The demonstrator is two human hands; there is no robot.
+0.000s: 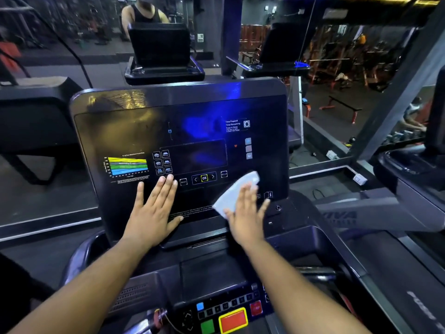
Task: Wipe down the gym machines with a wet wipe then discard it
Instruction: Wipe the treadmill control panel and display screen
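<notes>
The wet wipe (pixel 237 195) is pressed flat against the treadmill console (pixel 134 126) under the right hand (pixel 248 213), fingers straight; the left hand (pixel 154 208), open and empty, is braced beside it, apparently for steadiness.

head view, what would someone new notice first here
Two bare hands pressed flat on the dark treadmill console at centre frame: the right hand pushes a pale wet wipe over the lower right of the panel, while the left hand rests open beside the OK button. A blue glare smears the screen above, and a bright red button with a yellow rim glows at the bottom edge.
</notes>
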